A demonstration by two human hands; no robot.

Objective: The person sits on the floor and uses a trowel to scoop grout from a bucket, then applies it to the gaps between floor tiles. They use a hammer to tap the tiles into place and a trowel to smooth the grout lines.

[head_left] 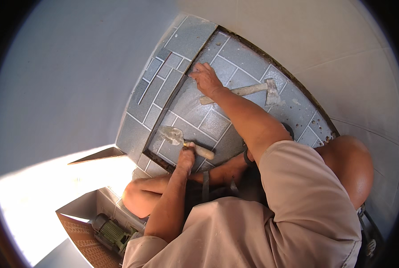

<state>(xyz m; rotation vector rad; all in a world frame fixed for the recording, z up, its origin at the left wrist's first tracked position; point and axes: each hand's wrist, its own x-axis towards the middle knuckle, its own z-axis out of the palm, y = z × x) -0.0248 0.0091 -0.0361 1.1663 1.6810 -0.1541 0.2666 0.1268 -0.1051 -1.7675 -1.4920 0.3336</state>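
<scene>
I squat on a floor of grey tiles (246, 60) with white joints. My right hand (206, 79) reaches forward and lies flat, fingers apart, on a tile beside the dark joint along the raised tiled step (161, 85). My left hand (187, 155) is down on the near tiles, its fingers closed on the front end of the wooden handle of a trowel (177, 137), whose mortar-smeared blade lies flat on the floor and points left. A hammer (258, 89) with a pale wooden handle lies just right of my right wrist.
White walls close in the floor on the left and right. Mortar crumbs line the gap (325, 134) by the right wall. A green motor (111, 232) sits at lower left beside a brick-patterned panel (85, 239). Bright sunlight floods the left.
</scene>
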